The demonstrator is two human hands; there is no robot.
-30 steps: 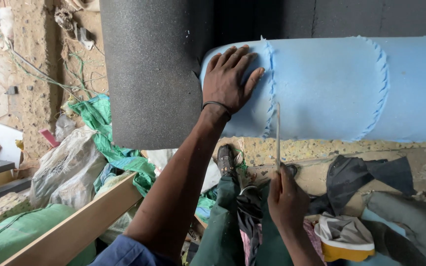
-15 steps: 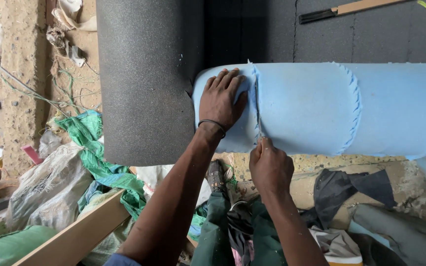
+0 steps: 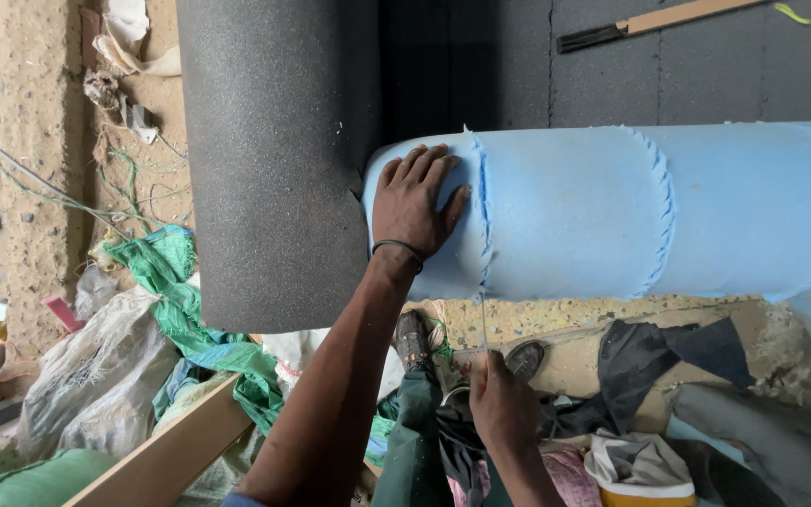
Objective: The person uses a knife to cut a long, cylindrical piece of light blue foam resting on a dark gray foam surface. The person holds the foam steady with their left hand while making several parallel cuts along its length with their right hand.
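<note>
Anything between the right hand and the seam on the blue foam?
Nothing visible. The right hand holds a thin thread running straight up to the seam in the blue foam. The left hand lies flat on the foam beside the seam, not across it.

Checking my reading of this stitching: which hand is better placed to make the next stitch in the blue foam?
Right. The right hand pinches the taut thread below the seam, while the left hand lies flat on the foam.
</note>
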